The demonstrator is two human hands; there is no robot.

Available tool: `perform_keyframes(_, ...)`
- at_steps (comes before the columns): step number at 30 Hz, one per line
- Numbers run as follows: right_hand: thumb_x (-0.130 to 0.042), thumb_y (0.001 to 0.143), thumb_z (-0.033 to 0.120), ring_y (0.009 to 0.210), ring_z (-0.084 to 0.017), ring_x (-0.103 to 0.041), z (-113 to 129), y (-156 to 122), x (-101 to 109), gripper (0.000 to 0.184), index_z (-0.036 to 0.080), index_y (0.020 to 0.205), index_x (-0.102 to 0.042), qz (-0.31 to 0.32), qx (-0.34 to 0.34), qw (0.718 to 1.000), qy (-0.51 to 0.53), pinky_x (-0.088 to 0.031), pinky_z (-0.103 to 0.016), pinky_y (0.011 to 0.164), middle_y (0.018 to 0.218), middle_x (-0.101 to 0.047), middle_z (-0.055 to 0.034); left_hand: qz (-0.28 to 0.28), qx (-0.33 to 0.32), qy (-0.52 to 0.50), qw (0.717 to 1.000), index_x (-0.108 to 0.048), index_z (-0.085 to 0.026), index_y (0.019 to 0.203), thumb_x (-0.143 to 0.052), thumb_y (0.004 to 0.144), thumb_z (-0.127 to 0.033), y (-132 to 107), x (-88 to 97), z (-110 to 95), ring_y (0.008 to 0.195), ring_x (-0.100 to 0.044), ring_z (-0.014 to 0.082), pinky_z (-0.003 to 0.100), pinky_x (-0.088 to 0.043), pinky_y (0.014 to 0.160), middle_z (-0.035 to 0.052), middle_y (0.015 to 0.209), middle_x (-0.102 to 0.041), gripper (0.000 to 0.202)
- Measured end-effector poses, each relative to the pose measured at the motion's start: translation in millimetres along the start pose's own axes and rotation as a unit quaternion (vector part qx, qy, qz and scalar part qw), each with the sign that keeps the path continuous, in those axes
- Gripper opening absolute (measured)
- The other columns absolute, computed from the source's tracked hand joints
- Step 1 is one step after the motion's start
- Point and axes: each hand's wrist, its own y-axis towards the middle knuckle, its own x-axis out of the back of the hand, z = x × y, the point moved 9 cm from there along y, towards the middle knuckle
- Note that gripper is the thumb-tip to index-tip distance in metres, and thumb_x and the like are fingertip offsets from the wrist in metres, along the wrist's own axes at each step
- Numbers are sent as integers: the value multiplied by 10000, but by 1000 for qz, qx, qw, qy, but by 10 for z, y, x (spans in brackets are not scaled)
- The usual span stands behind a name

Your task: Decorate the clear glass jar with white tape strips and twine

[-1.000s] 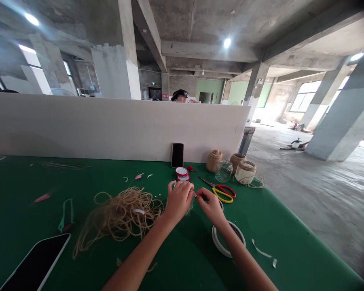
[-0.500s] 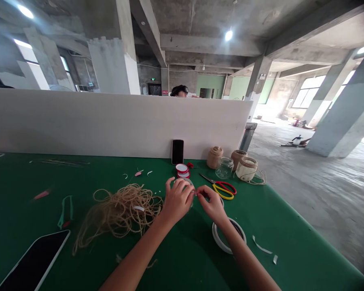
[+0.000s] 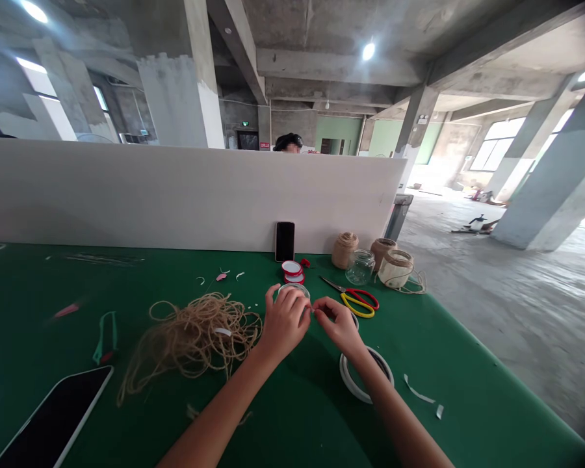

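- While my left hand (image 3: 285, 318) curls around a small clear jar (image 3: 293, 288), only the jar's rim shows above my fingers; its body is hidden, so I cannot tell whether anything is on it.
- Jar's place: middle of the green desk (image 3: 468, 396), nearer the far edge, just right of the twine.
- My right hand (image 3: 338, 328) is in a narrow pinch, its fingertips (image 3: 314, 311) at the jar's side. Anything between them is too small to tell.
- A large tangle of loose jute twine (image 3: 195, 338) lies just left of my left hand, with a white strip (image 3: 223, 331) on it.
- Just right of my hands: scissors (image 3: 355, 300) with red and yellow handles, blades toward me-left.
- Along the far edge: three twine-covered jars (image 3: 344, 250) (image 3: 383, 252) (image 3: 396, 268), and one bare glass jar (image 3: 359, 268) between them. So far, some are covered and one is bare.
- Also there: red-and-white lids (image 3: 292, 272) and an upright phone (image 3: 285, 241).
- Near edge: a white ring (image 3: 353, 383) under my right wrist, and a tablet (image 3: 53, 416) at the left corner.
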Motion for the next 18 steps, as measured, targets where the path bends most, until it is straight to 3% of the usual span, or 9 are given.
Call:
perform_keyframes(7, -506, 792, 290, 552, -108, -466, -63, -7, -42, 124, 179, 757, -547, 13, -18, 999, 33, -379, -208, 494, 636, -529, 12, 1, 10, -31, 999, -543, -208, 861, -428, 835, -126, -18, 64, -9, 994, -534, 198, 454, -225, 1020, 35, 896, -613, 144)
perform_keyframes(18, -519, 788, 286, 576, -108, -483, 8, -9, -47, 124, 174, 743, -549, 13, -7, 1000, 22, -388, -209, 521, 659, -541, 12, 1, 9, -18, 1000, -529, -207, 769, -485, 793, -161, -16, 69, -19, 980, -540, 205, 460, -234, 1017, 26, 871, -614, 68)
